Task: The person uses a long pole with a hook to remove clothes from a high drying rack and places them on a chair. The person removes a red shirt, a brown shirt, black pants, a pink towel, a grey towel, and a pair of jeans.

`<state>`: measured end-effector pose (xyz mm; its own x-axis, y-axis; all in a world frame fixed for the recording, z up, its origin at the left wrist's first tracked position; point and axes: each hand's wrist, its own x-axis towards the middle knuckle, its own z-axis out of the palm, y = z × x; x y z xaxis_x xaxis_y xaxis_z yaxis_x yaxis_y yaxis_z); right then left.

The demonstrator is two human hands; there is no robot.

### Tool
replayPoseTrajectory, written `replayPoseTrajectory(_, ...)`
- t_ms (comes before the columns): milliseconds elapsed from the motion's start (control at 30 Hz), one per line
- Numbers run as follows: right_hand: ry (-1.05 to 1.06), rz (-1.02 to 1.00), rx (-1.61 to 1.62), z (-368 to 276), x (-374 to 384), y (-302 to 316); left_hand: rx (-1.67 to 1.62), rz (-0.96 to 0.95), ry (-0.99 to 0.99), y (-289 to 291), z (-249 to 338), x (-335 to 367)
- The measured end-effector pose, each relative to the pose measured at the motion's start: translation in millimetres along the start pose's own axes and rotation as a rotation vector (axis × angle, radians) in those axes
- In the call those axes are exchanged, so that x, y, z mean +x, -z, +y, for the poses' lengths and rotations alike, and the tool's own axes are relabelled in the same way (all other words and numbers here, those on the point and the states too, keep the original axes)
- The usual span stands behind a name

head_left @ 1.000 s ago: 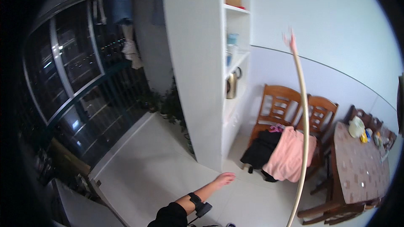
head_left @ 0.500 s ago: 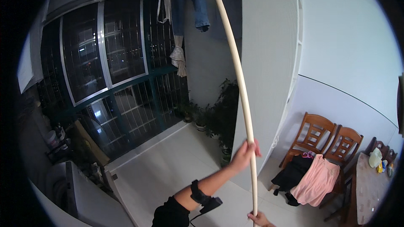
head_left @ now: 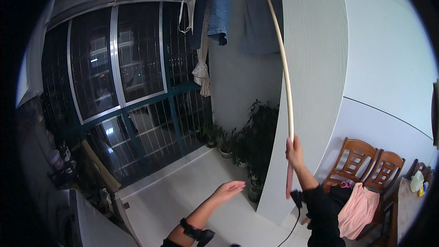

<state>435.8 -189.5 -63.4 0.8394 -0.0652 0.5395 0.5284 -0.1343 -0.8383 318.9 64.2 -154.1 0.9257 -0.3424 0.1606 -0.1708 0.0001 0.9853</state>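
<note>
Nearest, the left hand (head_left: 228, 190) is held in the air above the pale floor (head_left: 160, 201), palm free, fingers stretched out and near one another; it grips nothing and is well apart from the pole (head_left: 287, 77). The right hand (head_left: 295, 150) is clamped around that pole near its lower end, with a short reddish length sticking out beneath the grip. From there the pale shaft rises, bowed by the lens, in front of a tall white panel (head_left: 315, 64), so nearly all of the pole lies above the right hand.

The step in hand seems to be one-handed steering of the raised pole; the next move probably calls for a firm right grip and small, careful shifts, with the left hand available to steady the shaft.

Farther right, a pink cloth (head_left: 361, 210) and a black one drape over wooden chairs (head_left: 354, 160) beside a bench (head_left: 404, 212) bearing a pale bag (head_left: 417, 181). Beyond the panel's foot stand potted plants (head_left: 260, 132). The pole's far end reaches up by a hanging dark blue cloth (head_left: 260, 25); whether they touch, I cannot tell. To its left hang jeans (head_left: 219, 9), with the dark window (head_left: 139, 55) behind.
</note>
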Motion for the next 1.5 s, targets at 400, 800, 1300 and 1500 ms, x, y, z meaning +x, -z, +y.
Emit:
replayPoseTrajectory(400, 0.092, 0.076, 0.108, -33, 281, -94, -0.063, 0.387, 0.098, 125, -21, 10)
replayPoseTrajectory(800, 0.162, -0.022, 0.264, -25, 337, -113, -0.099, 0.41, 0.117, 158, -40, 46)
replayPoseTrajectory(1300, 0.367, 0.036, 0.042, 47, 246, -121, -0.048, 0.241, 0.092, 137, -34, 82)
replayPoseTrajectory(1500, 0.395, 0.084, -0.064, 48, 168, -139, -0.025, 0.175, 0.064, 108, -1, 57)
